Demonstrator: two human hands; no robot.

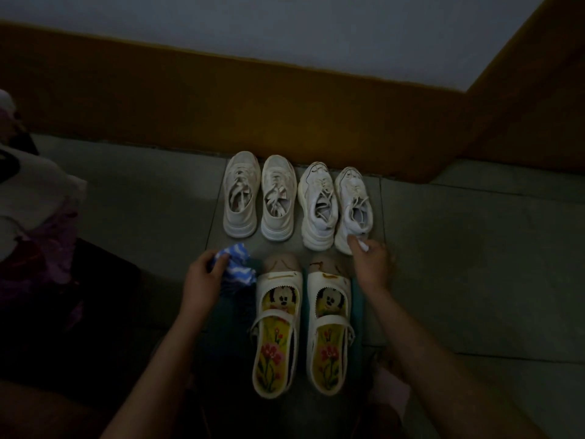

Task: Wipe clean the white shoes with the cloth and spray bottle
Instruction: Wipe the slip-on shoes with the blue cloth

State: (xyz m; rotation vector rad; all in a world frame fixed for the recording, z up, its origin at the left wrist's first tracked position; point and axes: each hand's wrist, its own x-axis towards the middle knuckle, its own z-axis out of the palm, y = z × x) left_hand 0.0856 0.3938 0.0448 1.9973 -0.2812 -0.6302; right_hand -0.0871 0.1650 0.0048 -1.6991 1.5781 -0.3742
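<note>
Left hand [202,277] grips crumpled cloth [238,264] (blue-white stripes).

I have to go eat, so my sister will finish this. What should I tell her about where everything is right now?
Left hand: grips the cloth.
Right hand: fingers pinch the heel of the far-right sneaker.
Things: three more sneakers stand beside it in a row by the wall; two strap shoes stand nearer. The spray bottle is not in view.
Done: too dim to tell whether any shoe is wiped.
Left: probably find the bottle, then spray and wipe each shoe.
</note>
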